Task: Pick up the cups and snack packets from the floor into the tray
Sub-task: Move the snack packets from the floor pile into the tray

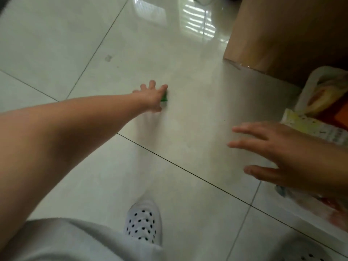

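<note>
Snack packet (323, 97), yellow-orange, lies inside white tray (308, 83) at far R of my head view. The tray sits on the floor (188, 119) just beside a brown cardboard box (282, 31). Second packet (310, 127), pale yellow w/ small print, lies at the tray's near edge, partly over the rim, right behind R hand. Third packet (316, 208), whitish-red, shows below R wrist at lower R. It is blurred; cannot tell whether it is in the tray or on the floor.

Green item (164, 97): small, on the tiles near frame centre, well apart from tray. It is mostly hidden by L hand, so I cannot tell if it is a cup or a packet.

L hand (150, 97): arm stretched fwd, fingers (152, 84) splayed & straight, released, clasping nothing. The hand's R edge meets the green item. Contact looks likely, but blur stops me confirming.

R hand (282, 153): palm down, fingers (244, 129) spread & straight, released, holding nothing. It hovers low just beside the tray; cannot tell if it touches the floor.

Other obs:
- White shoe (143, 221) w/ black perforations on the floor at bottom centre.
- Grey trouser leg (66, 242) at bottom L.
- Second shoe (305, 249) partly in view at bottom R corner, blurred.
- Window glare reflects off the tiles at top.
- Dark grout lines run diagonally under both arms.
</note>
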